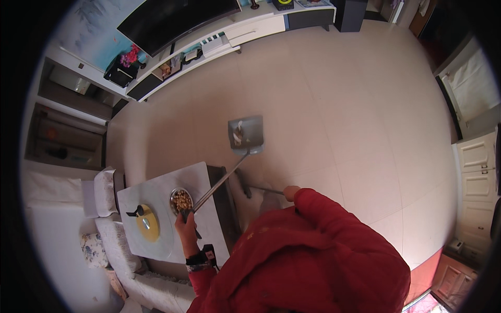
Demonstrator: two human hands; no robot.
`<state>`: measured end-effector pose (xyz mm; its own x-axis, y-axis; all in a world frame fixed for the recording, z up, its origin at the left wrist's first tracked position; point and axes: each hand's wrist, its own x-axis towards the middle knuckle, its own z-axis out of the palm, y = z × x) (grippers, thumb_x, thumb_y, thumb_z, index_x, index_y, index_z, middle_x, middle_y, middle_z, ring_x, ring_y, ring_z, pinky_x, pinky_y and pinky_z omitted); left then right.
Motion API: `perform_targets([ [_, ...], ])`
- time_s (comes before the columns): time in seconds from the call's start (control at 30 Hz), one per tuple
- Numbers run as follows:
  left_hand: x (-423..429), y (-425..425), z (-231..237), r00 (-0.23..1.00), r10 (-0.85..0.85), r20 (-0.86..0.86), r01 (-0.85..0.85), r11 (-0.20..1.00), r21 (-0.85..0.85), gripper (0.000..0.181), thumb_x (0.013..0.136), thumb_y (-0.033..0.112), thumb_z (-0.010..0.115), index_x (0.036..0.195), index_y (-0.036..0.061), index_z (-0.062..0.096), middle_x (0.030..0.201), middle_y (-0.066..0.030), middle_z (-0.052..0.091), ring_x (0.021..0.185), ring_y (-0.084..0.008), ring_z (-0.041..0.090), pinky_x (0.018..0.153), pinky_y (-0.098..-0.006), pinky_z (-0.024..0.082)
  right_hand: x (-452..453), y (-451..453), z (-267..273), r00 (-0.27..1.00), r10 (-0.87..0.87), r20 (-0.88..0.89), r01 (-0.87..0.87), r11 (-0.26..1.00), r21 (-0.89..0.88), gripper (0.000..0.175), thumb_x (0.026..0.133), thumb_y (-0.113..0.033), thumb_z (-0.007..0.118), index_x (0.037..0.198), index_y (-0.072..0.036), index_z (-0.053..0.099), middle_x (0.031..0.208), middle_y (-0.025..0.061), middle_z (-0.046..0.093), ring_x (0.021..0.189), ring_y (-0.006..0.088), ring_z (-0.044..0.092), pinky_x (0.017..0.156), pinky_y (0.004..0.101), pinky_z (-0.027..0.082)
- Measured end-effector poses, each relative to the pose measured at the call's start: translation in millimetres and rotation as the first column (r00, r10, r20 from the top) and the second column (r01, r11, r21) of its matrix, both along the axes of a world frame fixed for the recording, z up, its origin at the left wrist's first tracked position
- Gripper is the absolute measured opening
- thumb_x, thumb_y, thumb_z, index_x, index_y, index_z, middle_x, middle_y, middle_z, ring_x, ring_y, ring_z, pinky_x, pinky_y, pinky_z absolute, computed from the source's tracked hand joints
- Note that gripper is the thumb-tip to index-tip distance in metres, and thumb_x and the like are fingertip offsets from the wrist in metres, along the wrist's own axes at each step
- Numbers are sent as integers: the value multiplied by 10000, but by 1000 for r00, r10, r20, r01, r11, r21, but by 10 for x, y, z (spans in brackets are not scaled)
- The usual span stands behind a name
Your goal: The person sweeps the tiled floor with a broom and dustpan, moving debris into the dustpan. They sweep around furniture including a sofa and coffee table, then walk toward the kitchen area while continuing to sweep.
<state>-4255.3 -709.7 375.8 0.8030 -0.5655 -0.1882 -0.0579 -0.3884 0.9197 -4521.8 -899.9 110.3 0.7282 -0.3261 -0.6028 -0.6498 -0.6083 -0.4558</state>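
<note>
My left hand grips the handle end of a long-handled dustpan, above the edge of a coffee table. The grey dustpan reaches out over the tiled floor, with some white and brown litter in it. Its comb-like teeth show on the side nearest the pole. My right hand is closed around a thin metal stick, which runs left to a dark broom head beside the table. The broom's lower part is blurred and partly hidden.
The coffee table at the left bears a bowl of nuts and a round yellow thing. Behind it is a sofa with covers. A low television cabinet lines the far wall; pale cabinets stand at the right.
</note>
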Motion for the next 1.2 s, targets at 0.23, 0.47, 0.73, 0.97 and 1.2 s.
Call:
perform_targets([
  [0.23, 869, -82, -410, 998, 38, -44, -40, 999, -25, 110, 713, 102, 560, 780, 22, 527, 558, 46, 444, 426, -30, 362, 377, -186, 279, 217, -575, -95, 967, -186, -176, 186, 982, -17, 217, 700, -155, 436, 795, -24, 582, 793, 180, 577, 765, 299, 563, 658, 383, 449],
  [0.47, 1756, -187, -785, 998, 38, -47, -39, 999, -24, 167, 716, 82, 556, 851, -15, 540, 671, 17, 513, 594, -46, 450, 528, -190, 378, -583, -881, 61, 800, -488, -349, 457, 872, -173, 257, 690, -205, 454, 822, -27, 584, 793, 187, 576, 763, 311, 560, 677, 384, 450],
  [0.73, 2243, -422, -746, 993, 96, 71, -87, 989, -119, 178, 725, 81, 553, 849, -44, 528, 722, -9, 543, 657, -54, 465, 586, -195, 392, -751, -958, 582, 717, -605, -348, 548, 796, -257, 294, 728, -278, 466, 786, -10, 574, 720, 178, 580, 694, 306, 568, 642, 383, 449],
  [0.97, 2493, -558, -804, 991, 108, 83, -101, 991, -88, 205, 733, 103, 546, 861, -56, 527, 739, -31, 560, 671, -68, 477, 607, -207, 400, 238, -1034, 628, 882, -451, -138, 431, 889, -153, 286, 743, -260, 477, 850, 1, 517, 779, 204, 560, 759, 339, 542, 662, 412, 423],
  [1.2, 2562, -652, -618, 981, 112, 160, -108, 994, -36, 239, 729, 110, 531, 889, -67, 523, 765, -66, 569, 691, -93, 492, 636, -234, 409, 1792, -1388, 430, 985, -145, -98, 140, 989, -54, 244, 744, -212, 439, 920, -57, 506, 836, 180, 559, 797, 321, 537, 684, 415, 418],
])
